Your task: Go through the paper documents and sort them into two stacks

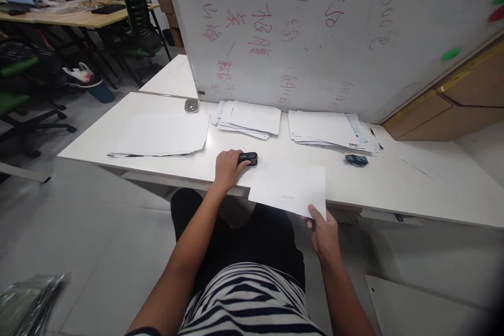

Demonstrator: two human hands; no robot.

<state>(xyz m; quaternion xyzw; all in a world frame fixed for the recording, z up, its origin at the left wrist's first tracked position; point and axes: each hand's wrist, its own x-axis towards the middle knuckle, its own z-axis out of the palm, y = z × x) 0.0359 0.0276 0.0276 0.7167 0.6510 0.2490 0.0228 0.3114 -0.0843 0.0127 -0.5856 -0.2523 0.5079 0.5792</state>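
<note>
Black plastic stapler (249, 158) sits on the white bench (394, 184), near the front edge, with the left hand (227, 169) curled around its left end. The right hand (323, 231) pinches the near right corner of a printed sheet of paper (289, 184) between thumb and fingers; the sheet overhangs the bench's front edge, its far left corner close to the stapler. Beyond, two paper stacks (250, 117) (319, 128) lie before the whiteboard (331, 21).

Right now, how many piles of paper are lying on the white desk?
3: the left pile, the middle pile and the right pile. The paper in the right hand is not counted.
</note>
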